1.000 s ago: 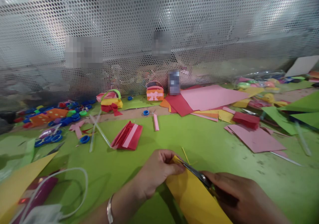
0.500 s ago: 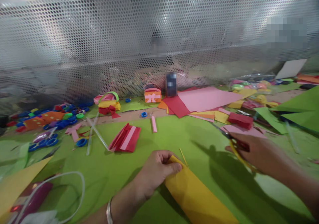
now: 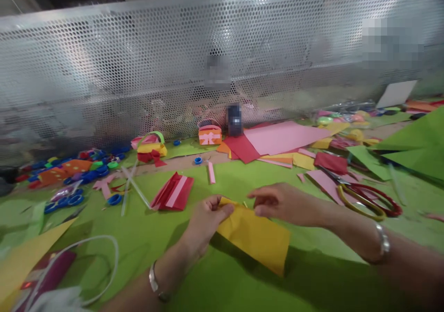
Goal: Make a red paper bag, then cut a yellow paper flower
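Observation:
My left hand (image 3: 210,217) pinches the top left corner of a yellow sheet of paper (image 3: 260,238), which is held tilted above the green table surface. My right hand (image 3: 284,204) hovers by the sheet's far edge, thumb and forefinger apart, with nothing visible between them. A thin yellow paper strip (image 3: 245,204) peeks up between the sheet and my right fingertips, mostly hidden. To the right of that hand lie scissors (image 3: 362,196) with one yellow and one red handle, resting partly on pink paper.
A folded red piece with a pink stripe (image 3: 175,192) lies left of centre. Small paper bags (image 3: 210,136) stand by the perforated metal panel (image 3: 166,71). A purple glue gun (image 3: 52,275) with a white cord sits front left. Paper sheets (image 3: 284,138) spread at the back right.
My right hand has put the scissors down on the right and moved left to the yellow sheet. The sheet has swung up and flatter in my left hand.

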The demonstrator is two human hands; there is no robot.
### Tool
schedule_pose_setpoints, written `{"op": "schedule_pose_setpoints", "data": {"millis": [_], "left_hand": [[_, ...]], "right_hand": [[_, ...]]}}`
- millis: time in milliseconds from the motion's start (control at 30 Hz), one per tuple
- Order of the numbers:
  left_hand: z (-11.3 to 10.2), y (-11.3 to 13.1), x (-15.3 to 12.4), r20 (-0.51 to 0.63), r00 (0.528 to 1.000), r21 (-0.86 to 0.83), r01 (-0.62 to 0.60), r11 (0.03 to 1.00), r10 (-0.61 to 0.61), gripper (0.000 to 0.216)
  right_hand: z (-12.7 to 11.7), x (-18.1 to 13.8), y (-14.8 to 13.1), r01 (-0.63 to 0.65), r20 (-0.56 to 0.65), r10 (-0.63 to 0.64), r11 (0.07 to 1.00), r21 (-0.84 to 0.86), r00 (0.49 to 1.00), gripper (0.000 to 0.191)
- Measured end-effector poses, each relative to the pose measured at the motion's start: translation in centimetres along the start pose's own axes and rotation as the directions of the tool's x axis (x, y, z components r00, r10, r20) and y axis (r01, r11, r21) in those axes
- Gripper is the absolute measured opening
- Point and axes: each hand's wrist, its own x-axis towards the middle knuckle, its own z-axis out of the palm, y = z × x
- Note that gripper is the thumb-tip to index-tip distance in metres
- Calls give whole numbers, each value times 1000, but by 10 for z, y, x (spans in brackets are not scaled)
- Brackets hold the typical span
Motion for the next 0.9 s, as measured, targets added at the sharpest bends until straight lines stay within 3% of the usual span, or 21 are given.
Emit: {"op": "schedule_pose_setpoints", "data": {"millis": [100, 167, 233, 367, 567, 767, 900], "left_hand": [[0, 0, -1, -43, 998, -61, -45, 997, 42, 26], [2, 0, -2, -42, 997, -146, -67, 987, 61, 32], [5, -2, -5, 37, 997, -192, -56, 980, 64, 37], [9, -8, -9, 126, 991, -40, -30, 999, 34, 34], [5, -10, -4, 61, 996, 135, -73, 988, 65, 26], [9, -9, -4, 83, 985, -41, -151, 988, 154, 34], [11, -10, -7, 100, 990, -169, -80, 982, 97, 24]], "right_hand": [[20, 8, -2, 12, 54, -20, 990, 139, 998, 21], [25, 8, 4, 1, -8, 1, 975, 224, 1000, 25], [26, 7, 11, 4, -98, 28, 950, 312, 995, 26], [29, 7, 16, 36, -175, 54, 880, 474, 983, 27], [34, 5, 11, 11, -68, 45, 747, 665, 997, 9], [31, 3, 13, -80, 17, 124, 527, 846, 992, 6], [32, 3, 17, -93, 28, 148, 450, 888, 989, 8]]}}
